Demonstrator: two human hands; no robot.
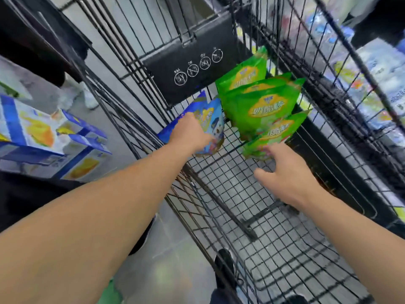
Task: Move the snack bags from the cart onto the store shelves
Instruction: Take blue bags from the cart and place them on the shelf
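1. The wire shopping cart (252, 194) is seen from above; most of its mesh floor is bare, so much of the load is judged to be shelved already.
2. A blue snack bag (210, 121) stands at the far end of the basket, below the black child-seat flap (186, 60). It is gripped by the left hand (188, 132), whose fingers are curled over its top edge.
3. Four green snack bags (260, 104) are counted, stacked upright just beside the blue one, against the right wall of the cart.
4. The right hand (285, 174) is spread, its fingertips (270, 150) at the lower edge of the nearest green bag; contact cannot be told.
5. Stocked shelves (377, 84) flank the cart; five bags are left to be moved.
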